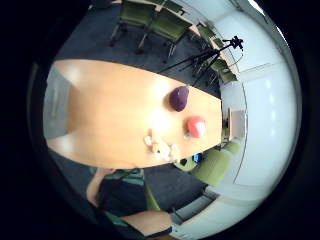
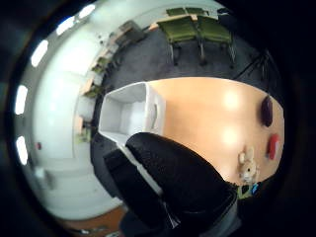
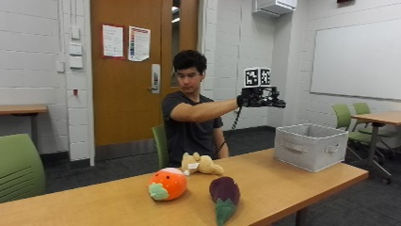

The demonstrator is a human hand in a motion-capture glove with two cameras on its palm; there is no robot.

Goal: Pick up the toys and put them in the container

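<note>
Outside view first: the gloved right hand [image 3: 260, 100] hangs high in the air above the bench [image 3: 276, 181], arm stretched out, roughly over the gap between the toys and the bin [image 3: 311, 146]; it carries nothing, and whether its fingers are curled or straight I cannot tell from here. The bin sits at the far end of the bench, top open, near the edge. Three toys lie well apart from it at the other end: a bunny [image 3: 199, 164] closest to the person, an orange plush [image 3: 168, 184] in front of it, and an eggplant [image 3: 222, 194] right by the front edge. All look like soft stuffed things, likely light and squashy, so a pinch round the body's middle should do; the eggplant's fat purple part offers more to hold than its green tip. Little-finger palm view: looking down from height, the eggplant [image 1: 178, 98], orange plush [image 1: 196, 126] and bunny [image 1: 159, 147] sit bunched at one end, with a long bare stretch of bench [image 1: 110, 110] beyond them, plenty of room to travel. Thumb-side palm view: the black glove [image 2: 173, 187] fills the foreground, the bin [image 2: 129, 111] sits open and white inside, with the bunny [image 2: 246, 165] small at the far end.
</note>
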